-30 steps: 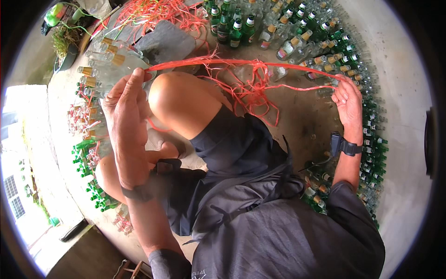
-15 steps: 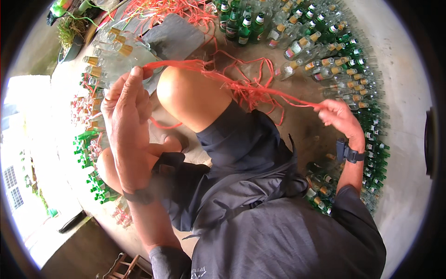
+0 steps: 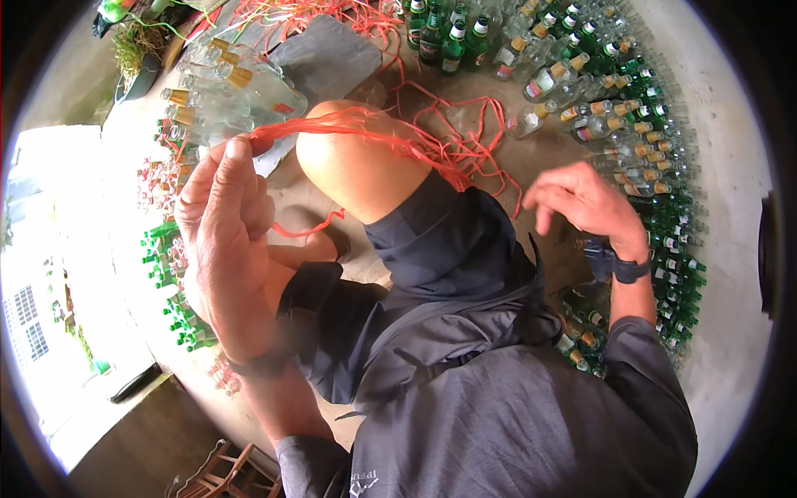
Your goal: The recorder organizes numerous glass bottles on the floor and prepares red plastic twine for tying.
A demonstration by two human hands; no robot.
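My left hand [image 3: 226, 220] pinches one end of a bundle of red plastic string [image 3: 332, 124] between thumb and fingertips. From there the bundle runs to the right over my raised bare knee [image 3: 353, 166], and its loose strands trail onto the floor beyond. A short tail of red string [image 3: 307, 230] hangs below my left wrist's level, near my other leg. Off to the right, my right hand [image 3: 588, 199] is in the air with fingers loosely bent and apart. Nothing shows in it, and it is clear of the bundle.
Rows of green and clear bottles [image 3: 598, 124] stand along the right wall. Clear bottles with gold necks [image 3: 232, 91] lie stacked at the left. A grey slab [image 3: 328, 58] and a heap of red string [image 3: 290, 10] are at the far side. A wooden stool [image 3: 228, 473] is lower left.
My right hand has let go of the red string, which has dropped from its stretched line onto my knee. My left hand keeps its pinch.
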